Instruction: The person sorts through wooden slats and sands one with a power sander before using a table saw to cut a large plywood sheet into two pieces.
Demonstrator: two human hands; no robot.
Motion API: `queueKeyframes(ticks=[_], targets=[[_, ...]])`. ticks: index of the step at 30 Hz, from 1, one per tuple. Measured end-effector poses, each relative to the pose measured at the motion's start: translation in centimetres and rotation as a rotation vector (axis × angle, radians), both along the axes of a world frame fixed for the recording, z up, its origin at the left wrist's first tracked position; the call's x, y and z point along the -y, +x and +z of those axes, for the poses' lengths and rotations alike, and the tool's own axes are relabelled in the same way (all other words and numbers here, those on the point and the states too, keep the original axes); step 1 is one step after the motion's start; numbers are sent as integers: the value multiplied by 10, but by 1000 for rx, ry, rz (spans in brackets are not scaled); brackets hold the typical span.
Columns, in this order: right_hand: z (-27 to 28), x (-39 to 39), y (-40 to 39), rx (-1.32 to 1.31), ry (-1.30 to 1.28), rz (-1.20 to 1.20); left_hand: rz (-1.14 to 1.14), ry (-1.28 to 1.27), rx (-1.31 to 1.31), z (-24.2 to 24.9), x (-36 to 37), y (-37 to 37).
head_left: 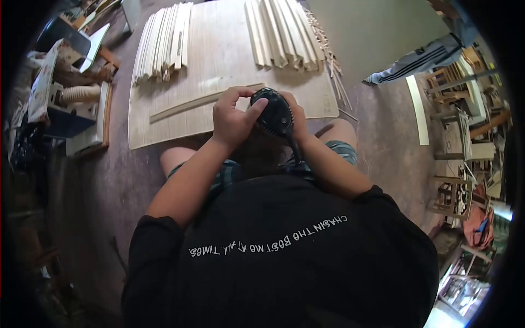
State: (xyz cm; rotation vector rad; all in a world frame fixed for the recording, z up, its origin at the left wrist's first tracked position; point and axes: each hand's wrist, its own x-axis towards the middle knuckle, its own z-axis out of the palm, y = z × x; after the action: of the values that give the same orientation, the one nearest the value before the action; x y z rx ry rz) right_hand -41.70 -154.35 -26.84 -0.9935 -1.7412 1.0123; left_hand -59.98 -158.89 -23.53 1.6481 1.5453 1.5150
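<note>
Both the left hand [232,117] and right hand [295,117] grip a black, round-bodied power tool [273,112] just short of the pale plywood board's [164,128] near edge, beside a thin wooden strip [202,103]; a loosened grip could probably drop it onto the knees.

power tool [274,113]: black plastic housing, ribbed, showing a slight sheen, sitting at centre frame
board [219,60]: pale bare wood, matt, fine straight grain, lying across the upper middle
long strip [202,103]: light wood, smooth, lying on the board
slat stacks [164,41]: raw pale wood, matt, resting at upper left and upper centre
floor [383,142]: dull grey, looking rough and dusty
shirt [284,257]: black cloth, matt, carrying white lettering, filling the lower frame
</note>
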Motion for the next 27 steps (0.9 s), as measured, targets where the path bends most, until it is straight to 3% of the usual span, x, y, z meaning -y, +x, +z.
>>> queueKeyframes(ticks=[3, 6, 10, 11, 14, 21, 24, 27], targets=[[-30, -10, -5, 52, 63, 40, 3, 62, -112, -12, -4, -12], [-21, -16, -9, 147, 138, 43, 56, 84, -196, -34, -20, -52], [7, -41, -18, 149, 262, 31, 302, -175, -797, -74, -34, -141], [7, -51, -20, 188, 131, 47, 330, -237, -881, -88, -35, -158], [13, -96, -44, 203, 225, 68, 297, -139, -842, -101, -33, -173], [-7, -192, -140, 203, 337, 136, 310, -335, -719, -98, -34, -176], [-14, -198, -167, 81, 102, 215, 297, -411, -760, -93, -37, -178], [-6, -203, -180, 258, 121, 192, 297, -417, -746, -93, -42, -179]])
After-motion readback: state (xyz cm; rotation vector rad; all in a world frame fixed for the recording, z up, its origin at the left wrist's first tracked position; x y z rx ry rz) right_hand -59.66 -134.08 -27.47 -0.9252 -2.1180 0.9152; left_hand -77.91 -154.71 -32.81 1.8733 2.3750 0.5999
